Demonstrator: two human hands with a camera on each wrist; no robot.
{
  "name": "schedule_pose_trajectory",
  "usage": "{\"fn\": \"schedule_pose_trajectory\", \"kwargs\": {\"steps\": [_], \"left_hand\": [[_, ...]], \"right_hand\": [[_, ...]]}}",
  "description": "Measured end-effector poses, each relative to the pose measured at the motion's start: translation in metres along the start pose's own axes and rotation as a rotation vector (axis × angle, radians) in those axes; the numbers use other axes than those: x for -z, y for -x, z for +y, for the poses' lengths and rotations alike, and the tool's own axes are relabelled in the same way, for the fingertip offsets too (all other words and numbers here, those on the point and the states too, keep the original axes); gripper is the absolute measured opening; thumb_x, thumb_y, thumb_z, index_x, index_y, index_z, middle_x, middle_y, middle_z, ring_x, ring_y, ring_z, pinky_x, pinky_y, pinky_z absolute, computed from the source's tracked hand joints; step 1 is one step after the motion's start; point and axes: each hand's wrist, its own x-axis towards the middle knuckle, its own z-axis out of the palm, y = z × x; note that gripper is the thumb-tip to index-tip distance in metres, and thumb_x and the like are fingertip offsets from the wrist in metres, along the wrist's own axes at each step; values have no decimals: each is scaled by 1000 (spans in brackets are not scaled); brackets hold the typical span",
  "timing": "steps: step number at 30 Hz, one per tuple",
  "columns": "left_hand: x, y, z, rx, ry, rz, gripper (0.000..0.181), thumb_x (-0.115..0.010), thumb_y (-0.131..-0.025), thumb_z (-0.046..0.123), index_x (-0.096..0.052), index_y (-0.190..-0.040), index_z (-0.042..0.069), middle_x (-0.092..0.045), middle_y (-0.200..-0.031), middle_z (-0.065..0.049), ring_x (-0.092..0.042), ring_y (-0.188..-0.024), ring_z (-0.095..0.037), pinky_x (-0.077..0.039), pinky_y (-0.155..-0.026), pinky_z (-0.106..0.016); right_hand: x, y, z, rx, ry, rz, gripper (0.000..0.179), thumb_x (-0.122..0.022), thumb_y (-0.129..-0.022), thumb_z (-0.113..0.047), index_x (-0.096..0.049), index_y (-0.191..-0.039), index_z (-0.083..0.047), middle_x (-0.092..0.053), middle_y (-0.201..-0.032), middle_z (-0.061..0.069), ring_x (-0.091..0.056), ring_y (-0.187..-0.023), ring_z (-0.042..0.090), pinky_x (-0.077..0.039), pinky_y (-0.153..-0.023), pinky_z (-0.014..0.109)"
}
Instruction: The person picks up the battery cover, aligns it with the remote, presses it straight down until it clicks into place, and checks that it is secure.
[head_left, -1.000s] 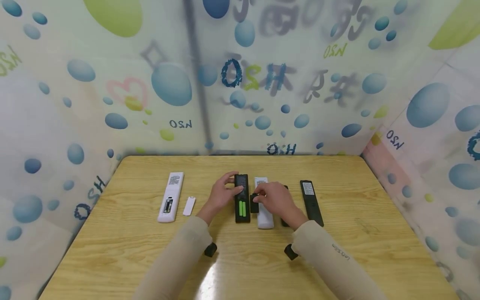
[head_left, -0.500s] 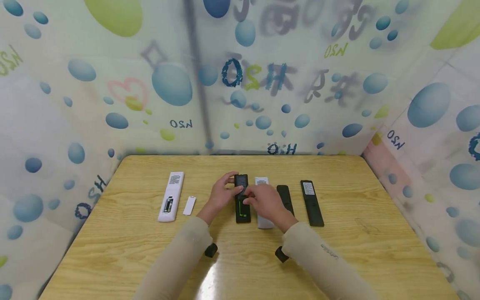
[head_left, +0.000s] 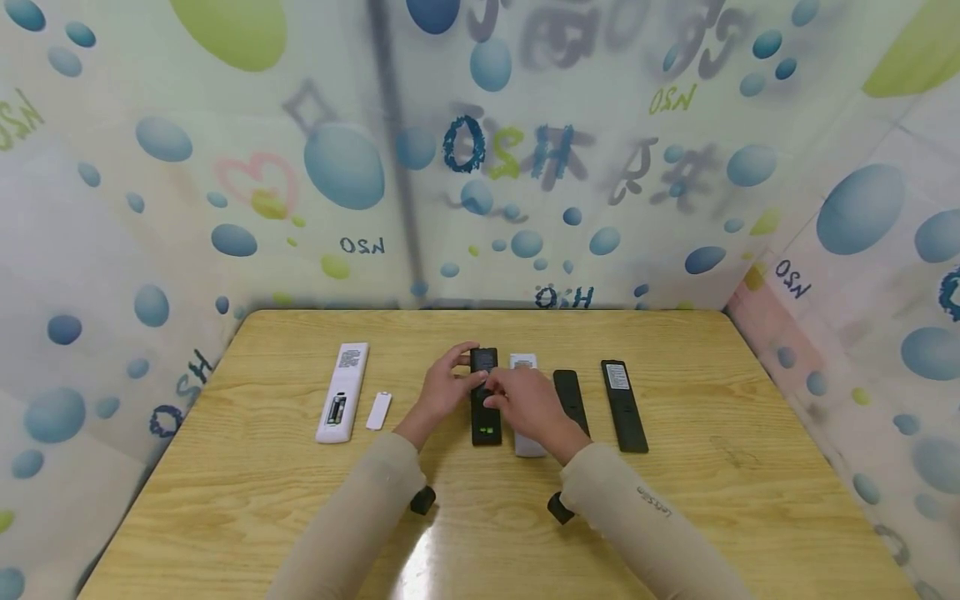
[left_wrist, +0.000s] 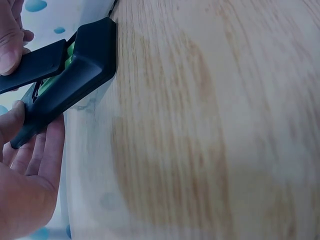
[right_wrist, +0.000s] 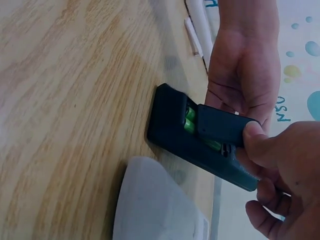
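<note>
here, cover (right_wrist: 222, 124) in right hand (head_left: 529, 403)

Both hands (head_left: 444, 392) (head_left: 528, 404) grip close together, forearms (head_left: 348, 508) slanting inward.

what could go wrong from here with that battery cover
The flat black plastic battery cover, pinched by the right hand, tilts over the long black plastic remote, so it might seat crooked. The green cylindrical batteries show beneath it and could perhaps be nudged loose. That hand is also close to the long white plastic remote and might bump it.
</note>
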Motion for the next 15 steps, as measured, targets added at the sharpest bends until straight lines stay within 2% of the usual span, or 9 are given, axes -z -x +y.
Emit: {"fn": "schedule_pose_trajectory", "kwargs": {"steps": [10,15], "left_hand": [[0,-1,-4,-17,-8,14,53,-68,-91,12,-50,-141,17,-62,-125,-17,-71,-88,-28,-59,-69,-36],[-1,-1,-3,-20,2,7,52,-68,-92,13,-51,-141,17,-62,-126,-16,-72,-90,-30,-59,-69,-36]], "right_hand": [[-3,2,-2,27,73,-46,18,-69,-90,-35,-67,-99,-20,-64,-82,-7,-53,-75,11,-47,-66,29],[-4,4,-2,22,74,-23,18,-70,-89,-35,-67,-97,-19,-63,-80,-7,-51,-73,11,-46,-67,30]]}}
